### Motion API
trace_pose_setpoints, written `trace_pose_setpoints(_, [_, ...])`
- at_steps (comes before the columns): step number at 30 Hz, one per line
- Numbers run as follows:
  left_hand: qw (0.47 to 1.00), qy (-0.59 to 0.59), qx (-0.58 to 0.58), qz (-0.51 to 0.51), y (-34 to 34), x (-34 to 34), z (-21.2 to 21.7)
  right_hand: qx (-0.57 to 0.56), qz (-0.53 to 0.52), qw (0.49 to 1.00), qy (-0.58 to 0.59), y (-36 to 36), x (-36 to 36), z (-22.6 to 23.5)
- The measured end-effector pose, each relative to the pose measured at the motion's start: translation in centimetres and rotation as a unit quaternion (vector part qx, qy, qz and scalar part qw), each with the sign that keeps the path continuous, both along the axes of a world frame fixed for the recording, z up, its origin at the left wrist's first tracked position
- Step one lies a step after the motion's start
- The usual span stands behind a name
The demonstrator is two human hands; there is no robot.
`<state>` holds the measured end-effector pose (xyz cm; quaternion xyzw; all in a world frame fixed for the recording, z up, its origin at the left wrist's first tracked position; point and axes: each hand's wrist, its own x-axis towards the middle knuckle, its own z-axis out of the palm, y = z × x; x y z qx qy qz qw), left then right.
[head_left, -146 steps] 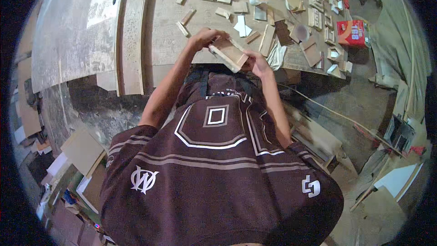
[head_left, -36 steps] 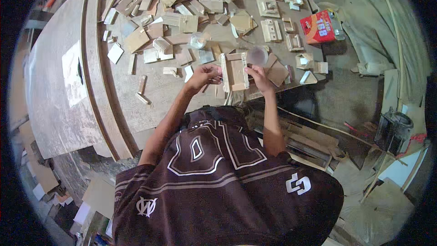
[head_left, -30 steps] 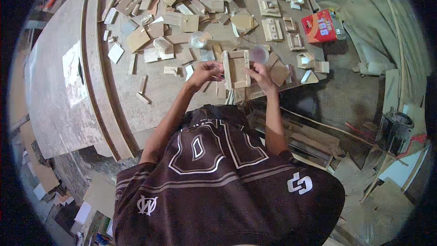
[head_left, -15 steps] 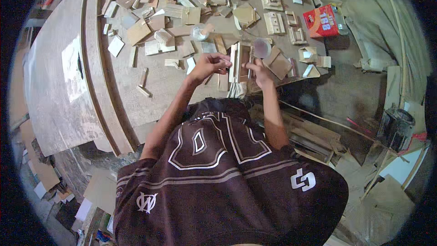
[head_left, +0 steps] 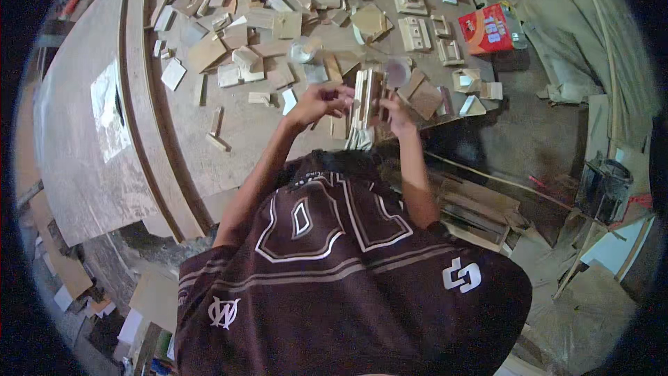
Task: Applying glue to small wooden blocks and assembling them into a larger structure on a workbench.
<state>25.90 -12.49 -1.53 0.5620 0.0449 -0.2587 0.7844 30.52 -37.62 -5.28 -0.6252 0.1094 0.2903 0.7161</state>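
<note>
Upright between my hands, above the table's near edge, is a small wooden assembly [head_left: 369, 97] of pale strips with a darker groove. My left hand [head_left: 322, 103] has its fingers curled at the assembly's left edge, the fingertips against it or very close. From the other side my right hand [head_left: 398, 115] grips it, slightly blurred, with part of the fingers hidden behind the wood. Just beyond the right hand stands a round clear tub [head_left: 398, 73]. A flat brown board [head_left: 426, 99] lies to the right of that hand. Below the assembly a whitish bundle [head_left: 360, 140] shows.
Wood offcuts [head_left: 285, 24] cover the far part of the table [head_left: 243, 132]. Another clear tub [head_left: 303, 50] stands among them. Several small finished-looking blocks [head_left: 415, 34] sit at the right, beside a red packet [head_left: 485, 30]. A long raised strip [head_left: 149, 97] crosses the left side.
The wooden assembly has turned in my hands, so its grooved narrow side now faces up toward me. The view has shifted slightly; both hands stay in about the same place.
</note>
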Motion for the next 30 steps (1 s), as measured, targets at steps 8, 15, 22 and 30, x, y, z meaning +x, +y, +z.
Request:
trace_pose_setpoints(8, [0.996,0.046,-0.051,-0.064,0.3,-0.5,0.5,-0.003,0.048,0.999,-0.017,-0.7,0.2,1.4])
trace_pose_setpoints(15, [0.994,0.067,-0.048,-0.07,0.1,0.1,-0.4,-0.083,0.019,0.996,0.012,-3.4,1.4,-3.8])
trace_pose_setpoints(22, [0.993,0.073,-0.055,-0.079,0.2,0.2,-1.5,-0.054,-0.076,0.995,0.042,-3.2,5.4,0.4])
trace_pose_setpoints(30, [0.994,0.101,-0.029,-0.014,3.6,-1.4,-1.3,-0.426,0.023,0.827,-0.365,-12.3,25.4,5.8])
